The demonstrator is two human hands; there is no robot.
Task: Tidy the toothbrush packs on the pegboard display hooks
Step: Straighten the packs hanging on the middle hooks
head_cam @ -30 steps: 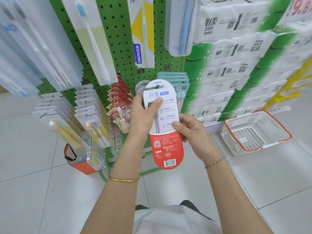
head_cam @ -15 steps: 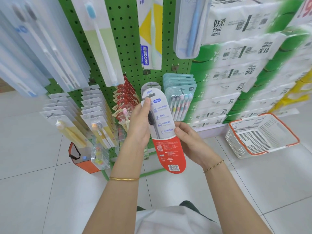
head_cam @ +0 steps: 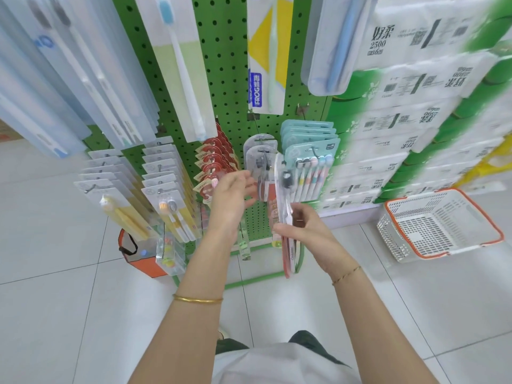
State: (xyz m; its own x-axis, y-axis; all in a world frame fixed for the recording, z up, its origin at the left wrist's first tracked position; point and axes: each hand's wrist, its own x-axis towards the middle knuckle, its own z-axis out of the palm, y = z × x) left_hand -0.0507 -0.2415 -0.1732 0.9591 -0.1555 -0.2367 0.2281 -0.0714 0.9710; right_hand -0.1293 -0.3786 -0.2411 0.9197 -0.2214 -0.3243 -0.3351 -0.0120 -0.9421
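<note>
A red and white toothbrush pack [head_cam: 286, 217] is turned edge-on to me, gripped at its middle by my right hand [head_cam: 302, 231]. My left hand [head_cam: 232, 195] has let it go and reaches with loose fingers toward the grey packs [head_cam: 259, 151] hanging on a hook of the green pegboard [head_cam: 230, 65]. Its fingertips lie at the front grey pack; I cannot tell if they touch it. Teal multi-brush packs [head_cam: 307, 142] hang right of the grey ones, and red packs [head_cam: 213, 159] hang to their left.
White card packs [head_cam: 163, 173] fill hooks at lower left, and long clear packs [head_cam: 69, 79] hang above. Stacked tissue bales [head_cam: 415, 106] stand on the right. A white and orange basket [head_cam: 443, 225] sits on the tile floor, and an orange bag [head_cam: 141, 261] sits under the rack.
My left hand released the red and white pack and moved up toward the hanging grey packs. My right hand turned the pack edge-on and lowered it slightly.
</note>
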